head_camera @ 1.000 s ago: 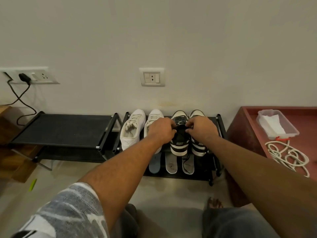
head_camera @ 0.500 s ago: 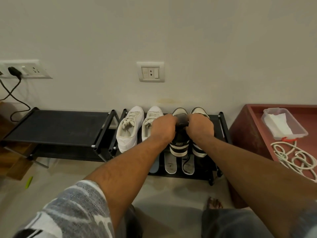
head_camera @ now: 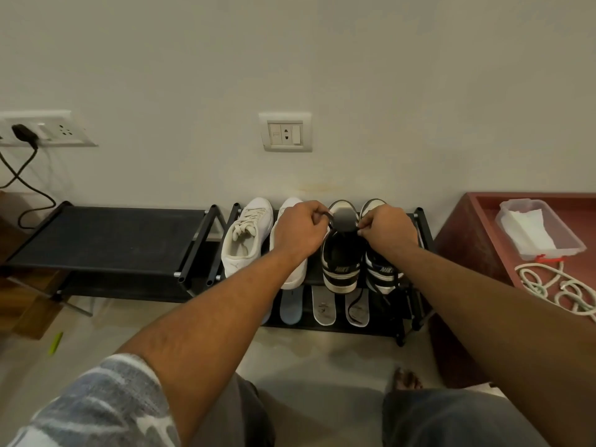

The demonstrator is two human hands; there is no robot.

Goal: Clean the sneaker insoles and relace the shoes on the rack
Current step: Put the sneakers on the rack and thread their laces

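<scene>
left hand (head_camera: pixel 300 229): fingers curled, pinching the left side of the black shoe (head_camera: pixel 340 262) by its tongue | right hand (head_camera: pixel 388 229): pinching the right side of it | black shoe: top shelf of the rack (head_camera: pixel 422 227), near the right end | insoles (head_camera: pixel 324 308): bottom shelf, front edge, under the shoes

Black metal shoe rack (head_camera: pixel 420 221); white lace-up sneakers (head_camera: pixel 246 235); black-and-white panelled sneakers (head_camera: pixel 341 269); pale blue flat insole (head_camera: pixel 291 307); grey insoles (head_camera: pixel 324 310); maroon wooden bench (head_camera: pixel 474 243); grey-white mottled sleeve (head_camera: pixel 103 408); cream wall (head_camera: pixel 290 59).
</scene>
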